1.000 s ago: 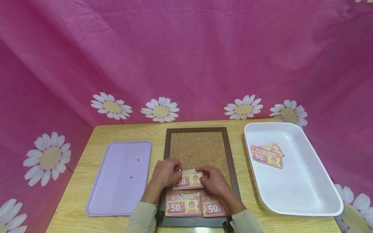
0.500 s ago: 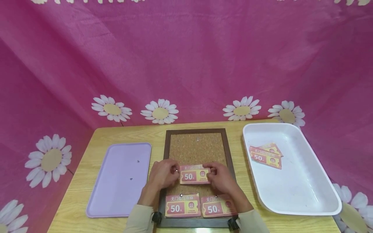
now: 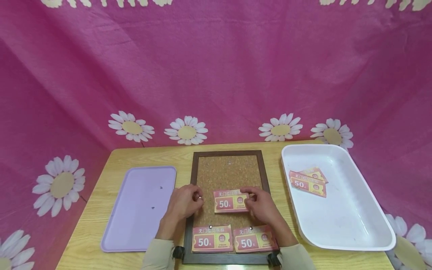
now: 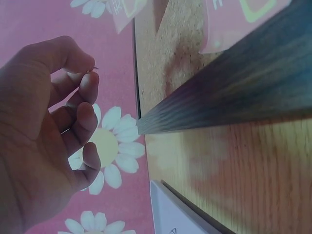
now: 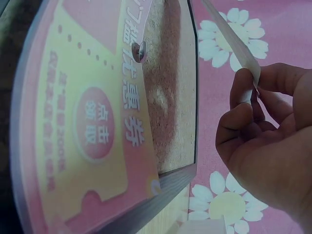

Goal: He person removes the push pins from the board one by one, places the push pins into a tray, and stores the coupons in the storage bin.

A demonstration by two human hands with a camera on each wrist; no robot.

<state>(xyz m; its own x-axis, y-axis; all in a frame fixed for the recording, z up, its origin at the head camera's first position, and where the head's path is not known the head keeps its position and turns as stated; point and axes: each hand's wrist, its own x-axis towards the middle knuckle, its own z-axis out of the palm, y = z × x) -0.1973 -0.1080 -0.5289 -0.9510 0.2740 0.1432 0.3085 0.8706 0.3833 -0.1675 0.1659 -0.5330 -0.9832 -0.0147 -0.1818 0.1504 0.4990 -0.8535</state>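
My right hand (image 3: 261, 205) pinches the right edge of a red-and-yellow coupon (image 3: 224, 203) between thumb and forefinger, over the middle of the framed corkboard (image 3: 229, 172). In the right wrist view that coupon appears edge-on, lifted off the cork. A small thumbtack (image 4: 94, 68) is pinched in the fingertips of my left hand (image 3: 185, 200), its point sticking out. That hand hovers by the board's left frame, apart from the coupon. Along the board's bottom lie a left coupon (image 3: 203, 243) and a right coupon (image 3: 248, 244), each with a round-headed tack at its top edge.
On the left of the wooden table (image 3: 84, 225) lies a lilac tray (image 3: 135, 225) with two small tacks (image 3: 161, 187). At right stands a white basin (image 3: 341, 217) holding overlapping coupons (image 3: 307, 184). A pink flowered cloth (image 3: 216, 75) hangs behind.
The held coupon has shifted right and a little up the board with my right hand. My left hand has drawn away leftward from its left edge, keeping the thumbtack.
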